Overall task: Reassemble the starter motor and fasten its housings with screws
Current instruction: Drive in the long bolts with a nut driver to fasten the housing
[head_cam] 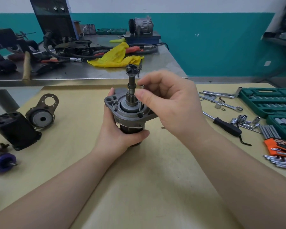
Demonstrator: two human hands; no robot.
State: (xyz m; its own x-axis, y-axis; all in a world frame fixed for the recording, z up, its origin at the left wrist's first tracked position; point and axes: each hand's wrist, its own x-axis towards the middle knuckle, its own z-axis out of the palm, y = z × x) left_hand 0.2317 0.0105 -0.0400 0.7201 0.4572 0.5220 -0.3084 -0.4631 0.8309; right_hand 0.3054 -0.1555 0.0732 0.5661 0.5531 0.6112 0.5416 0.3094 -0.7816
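My left hand (120, 129) grips the dark lower body of the starter motor and holds it upright above the wooden table (139, 179). Its grey flanged housing (122, 113) faces up, and the pinion shaft (131, 86) stands out of the middle. My right hand (168, 100) pinches a long thin screw (141, 98) that stands in the housing just right of the shaft. A second dark motor housing (15, 129), an end plate with a bearing (43, 113) and a purple-ended armature (2, 161) lie at the left.
At the right lie a green socket case (269, 100), loose sockets (244, 121), a ratchet handle (226, 126), spanners (221, 103) and an orange hex-key set (279, 149). Behind stands a steel bench (89, 71) with a yellow bag (117, 57), cables and tools.
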